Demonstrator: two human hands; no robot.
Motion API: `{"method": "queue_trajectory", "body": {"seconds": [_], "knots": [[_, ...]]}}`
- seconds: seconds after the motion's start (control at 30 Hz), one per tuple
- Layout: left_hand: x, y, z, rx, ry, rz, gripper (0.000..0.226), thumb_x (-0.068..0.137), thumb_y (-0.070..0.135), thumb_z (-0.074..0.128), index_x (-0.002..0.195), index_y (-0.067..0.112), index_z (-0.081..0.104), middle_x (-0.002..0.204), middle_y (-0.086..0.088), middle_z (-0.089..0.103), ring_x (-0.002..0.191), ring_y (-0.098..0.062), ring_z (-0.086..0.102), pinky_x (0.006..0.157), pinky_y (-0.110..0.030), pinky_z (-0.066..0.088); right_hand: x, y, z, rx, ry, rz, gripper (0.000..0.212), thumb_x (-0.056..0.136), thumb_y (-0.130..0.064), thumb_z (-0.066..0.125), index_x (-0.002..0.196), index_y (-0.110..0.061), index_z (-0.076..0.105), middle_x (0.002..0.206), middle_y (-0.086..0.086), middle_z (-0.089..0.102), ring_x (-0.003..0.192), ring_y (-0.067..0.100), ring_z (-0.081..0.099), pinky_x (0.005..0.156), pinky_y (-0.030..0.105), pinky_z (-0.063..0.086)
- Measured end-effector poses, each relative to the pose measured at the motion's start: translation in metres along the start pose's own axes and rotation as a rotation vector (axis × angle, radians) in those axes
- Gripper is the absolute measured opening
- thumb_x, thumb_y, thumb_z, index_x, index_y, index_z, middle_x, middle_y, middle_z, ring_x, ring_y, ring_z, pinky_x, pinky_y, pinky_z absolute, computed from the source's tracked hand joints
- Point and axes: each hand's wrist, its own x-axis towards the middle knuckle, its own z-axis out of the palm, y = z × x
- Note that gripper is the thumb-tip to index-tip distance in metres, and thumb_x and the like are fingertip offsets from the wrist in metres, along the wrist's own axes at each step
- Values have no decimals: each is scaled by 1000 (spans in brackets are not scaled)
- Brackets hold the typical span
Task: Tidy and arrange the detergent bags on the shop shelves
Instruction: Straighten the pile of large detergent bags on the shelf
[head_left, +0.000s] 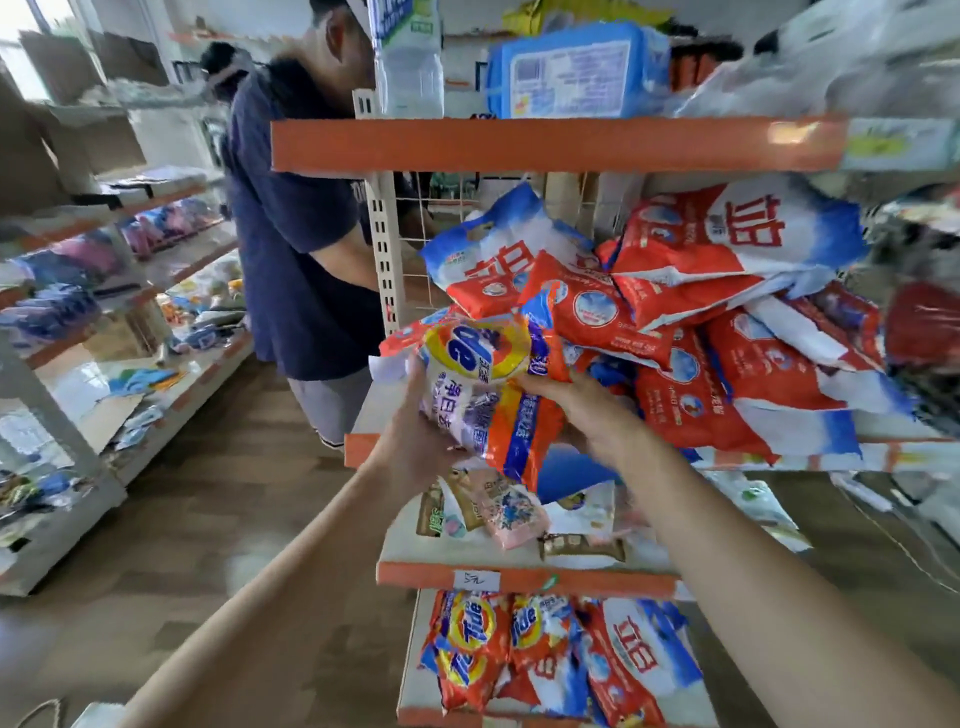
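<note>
Both hands grip one glossy, crinkled orange detergent bag (488, 395) before the middle shelf (358, 447): left hand (415, 441) curled round its near edge, right hand (582, 410) under its far side. Beside it slumps a pile of red-and-white plastic bags (727, 332).

1. A second person (306, 249) in a dark blue T-shirt and grey shorts is seen standing at the left end of the shelving.
2. A clear plastic water bottle (409, 62) is stood upright on the top shelf.
3. A blue packet of wipes (571, 73) is placed just beside the bottle, to its right.
4. Small pink and brown sachets (511, 512) are scattered on the shelf below the middle one.
5. A handwritten white price label (475, 579) is stuck on that shelf's orange edge.
6. A wood-patterned floor (218, 519) is seen in the aisle.
7. Another rack (104, 291) on the left is loaded with blurred mixed goods.
</note>
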Motion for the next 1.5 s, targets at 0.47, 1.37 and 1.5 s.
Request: {"method": "queue_trajectory", "body": {"seconds": [0.47, 1.37, 1.5], "knots": [[22, -64, 149, 665, -435, 147, 36, 71, -3, 77, 82, 24, 57, 63, 22, 68, 61, 10, 62, 70, -19, 50, -128, 14, -138, 9, 282, 57, 68, 57, -52, 74, 114, -17, 61, 109, -1, 70, 105, 16, 64, 96, 33, 47], [35, -110, 229, 578, 415, 366, 17, 82, 29, 73, 72, 18, 64, 61, 8, 60, 56, -5, 49, 56, -17, 40, -66, 0, -328, -605, 638, -167, 37, 89, -34, 62, 111, -5, 57, 100, 8, 60, 94, 27, 60, 76, 33, 43], [33, -111, 224, 591, 511, 421, 16, 82, 23, 73, 69, 22, 63, 64, 4, 56, 60, -9, 47, 57, -18, 40, -25, -14, -345, -760, 659, -189, 47, 87, -28, 65, 122, 0, 52, 121, 20, 56, 110, 32, 55, 77, 30, 36]]}}
